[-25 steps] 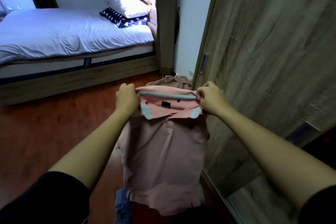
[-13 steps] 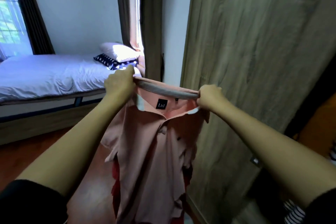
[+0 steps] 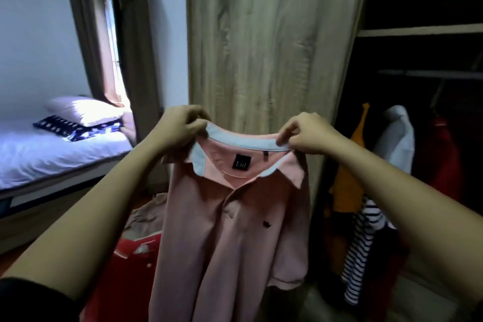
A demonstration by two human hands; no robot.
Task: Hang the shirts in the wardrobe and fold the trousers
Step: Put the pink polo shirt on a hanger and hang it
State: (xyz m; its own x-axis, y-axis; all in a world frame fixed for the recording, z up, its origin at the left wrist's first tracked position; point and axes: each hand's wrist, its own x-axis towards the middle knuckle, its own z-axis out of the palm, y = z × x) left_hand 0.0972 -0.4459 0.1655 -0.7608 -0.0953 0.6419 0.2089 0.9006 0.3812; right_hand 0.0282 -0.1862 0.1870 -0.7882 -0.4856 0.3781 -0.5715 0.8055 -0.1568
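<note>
**Pink polo held up by its collar, no hanger in sight**

A person holds a pink polo shirt (image 3: 230, 230) in the air in front of the wardrobe door (image 3: 261, 47), its front facing the camera and its hem hanging down over a red container (image 3: 130, 256) on the floor. The left hand (image 3: 180, 125) has its fingers curled round the left end of the pale collar (image 3: 243, 142). The right hand (image 3: 305, 136) pinches the right end between thumb and fingertips.

The shirt's whole weight hangs from these two small grips. If either one slips, the shirt would likely swing sideways or drop onto the beige garment (image 3: 149, 214) heaped below. No hanger shows in the neck opening, so the shirt cannot yet go on the rail (image 3: 431, 74). A one-handed reach for a hanger could also pull the collar out of shape. The open bay to the right already holds orange (image 3: 347, 185), white (image 3: 397, 138) and striped (image 3: 363, 243) clothes, which could snag a newcomer.

A black neck label (image 3: 241, 162) reads "Ltd". The small dark chest emblem (image 3: 266, 223) appears to be a logo, but it is too small to read.
</note>
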